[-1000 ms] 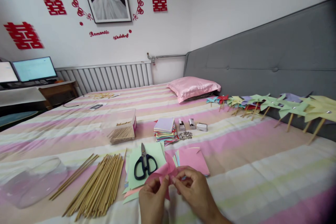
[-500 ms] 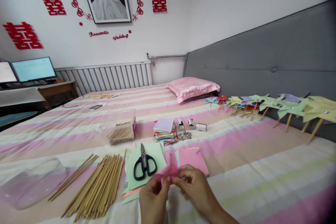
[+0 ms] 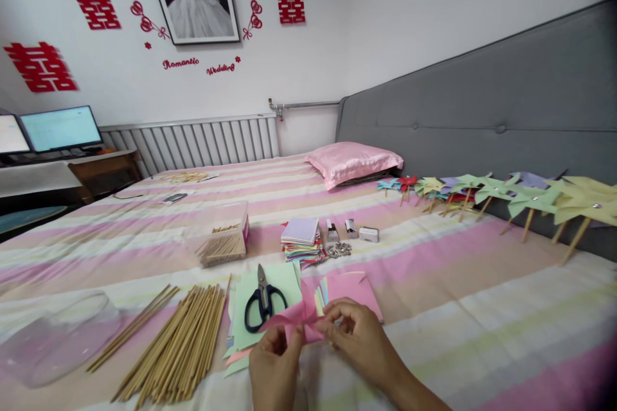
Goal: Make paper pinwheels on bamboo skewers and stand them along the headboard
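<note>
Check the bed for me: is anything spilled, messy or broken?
A bit. Small metal pieces lie in a loose heap in front of little boxes, like a spill, and a few sticks lie apart from the big pile. Nothing looks clearly broken.

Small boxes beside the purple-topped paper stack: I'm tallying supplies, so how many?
3: left box nearest the paper stack, middle box, and right box. No others show there.

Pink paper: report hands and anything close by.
Left hand and right hand both pinching pink paper. Paper bent, not flat. Scissors close by, lying on green paper.
</note>
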The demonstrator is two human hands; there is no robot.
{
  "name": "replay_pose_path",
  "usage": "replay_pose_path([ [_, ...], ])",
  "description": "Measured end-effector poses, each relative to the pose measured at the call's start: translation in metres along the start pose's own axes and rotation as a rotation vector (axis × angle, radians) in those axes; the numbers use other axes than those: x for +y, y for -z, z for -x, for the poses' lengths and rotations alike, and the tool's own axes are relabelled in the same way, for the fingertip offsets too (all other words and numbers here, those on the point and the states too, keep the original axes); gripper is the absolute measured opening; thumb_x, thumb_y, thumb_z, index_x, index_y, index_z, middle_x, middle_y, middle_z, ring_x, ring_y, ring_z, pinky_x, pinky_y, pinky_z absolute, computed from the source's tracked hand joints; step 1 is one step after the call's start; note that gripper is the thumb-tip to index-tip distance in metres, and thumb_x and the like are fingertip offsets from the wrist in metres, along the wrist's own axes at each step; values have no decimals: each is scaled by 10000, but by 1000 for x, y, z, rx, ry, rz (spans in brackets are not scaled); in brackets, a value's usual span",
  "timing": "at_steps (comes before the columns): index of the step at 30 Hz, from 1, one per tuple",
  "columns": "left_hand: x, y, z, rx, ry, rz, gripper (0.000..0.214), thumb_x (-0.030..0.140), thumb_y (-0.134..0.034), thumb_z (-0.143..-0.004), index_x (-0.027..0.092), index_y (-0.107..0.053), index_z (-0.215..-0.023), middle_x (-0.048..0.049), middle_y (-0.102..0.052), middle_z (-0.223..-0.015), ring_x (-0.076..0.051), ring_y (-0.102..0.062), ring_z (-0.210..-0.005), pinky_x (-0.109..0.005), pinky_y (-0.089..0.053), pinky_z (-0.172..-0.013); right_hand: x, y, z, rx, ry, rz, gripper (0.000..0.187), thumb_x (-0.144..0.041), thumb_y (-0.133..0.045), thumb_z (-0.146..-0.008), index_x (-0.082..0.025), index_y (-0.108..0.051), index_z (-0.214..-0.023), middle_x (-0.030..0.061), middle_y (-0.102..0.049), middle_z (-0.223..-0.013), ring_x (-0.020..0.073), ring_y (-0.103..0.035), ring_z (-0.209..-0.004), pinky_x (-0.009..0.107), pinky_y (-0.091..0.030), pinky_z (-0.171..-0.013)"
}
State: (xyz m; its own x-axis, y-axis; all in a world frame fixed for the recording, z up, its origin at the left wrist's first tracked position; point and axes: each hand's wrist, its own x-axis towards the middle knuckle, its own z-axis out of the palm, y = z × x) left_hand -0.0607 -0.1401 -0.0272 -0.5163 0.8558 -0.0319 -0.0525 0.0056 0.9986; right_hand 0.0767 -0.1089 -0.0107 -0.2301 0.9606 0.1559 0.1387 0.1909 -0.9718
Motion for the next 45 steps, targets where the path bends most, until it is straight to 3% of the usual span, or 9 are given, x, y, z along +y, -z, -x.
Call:
replay_pose_path([
  [4,-2,5,-6,41,78,-17,263,394,-675,-519,142,-599,-541,42,-510,-423,-105,-413,-430,-205,-285,-431,10,19,-13,65,-42,66,227,-374,-562,-736,-160,-603,-800,-4,-604,-577,129,-556,-457,211,-412,-436],
  [7,-2,3,-5,44,87,-48,241,366,-659,-507,150,-556,-483,56,-464,-399,-84,-355,-401,-203,-260,-419,18,36,-26,148,18,227,185,-304,-526,-745,-167,-590,-851,39,-664,-811,141,-611,-586,236,-480,-551],
  [15,10,-6,5,50,98,-50,213,320,-611,-488,186,-460,-421,88,-375,-366,-75,-328,-377,-208,-321,-399,36,62,-59,216,4,464,271,-195,-502,-716,-173,-612,-963,66,-674,-937,186,-621,-842,288,-463,-772],
  [21,12,-6,4,30,107,-44,214,346,-598,-487,173,-482,-438,76,-382,-377,-76,-335,-379,-204,-323,-382,57,65,-95,187,-69,645,281,-123,-514,-754,-166,-605,-1016,80,-637,-1058,194,-572,-985,313,-416,-872],
  [25,14,-6,4,17,112,-40,202,336,-583,-494,174,-475,-441,82,-367,-374,-66,-319,-368,-196,-303,-379,68,61,-120,158,-107,746,209,-242,-516,-839,-158,-570,-1023,68,-576,-1107,205,-534,-1013,423,-416,-873],
  [28,16,-5,4,19,110,-52,189,321,-570,-502,181,-459,-441,80,-368,-376,-72,-332,-381,-194,-310,-385,77,55,-131,135,-134,799,224,-277,-500,-854,-163,-553,-1039,65,-559,-1107,198,-547,-973,416,-449,-829],
  [37,15,-2,3,0,82,-69,217,322,-565,-516,198,-409,-428,82,-353,-376,-70,-318,-370,-203,-301,-385,92,51,-138,58,-112,796,214,-279,-499,-855,-162,-555,-1026,56,-577,-1056,177,-572,-903,374,-477,-776],
  [45,14,-3,4,-4,87,-55,208,329,-559,-522,194,-424,-440,84,-353,-374,-68,-308,-366,-200,-293,-382,83,62,-136,132,-152,647,196,-282,-501,-855,-156,-572,-987,49,-599,-1010,160,-589,-853,346,-490,-741],
])
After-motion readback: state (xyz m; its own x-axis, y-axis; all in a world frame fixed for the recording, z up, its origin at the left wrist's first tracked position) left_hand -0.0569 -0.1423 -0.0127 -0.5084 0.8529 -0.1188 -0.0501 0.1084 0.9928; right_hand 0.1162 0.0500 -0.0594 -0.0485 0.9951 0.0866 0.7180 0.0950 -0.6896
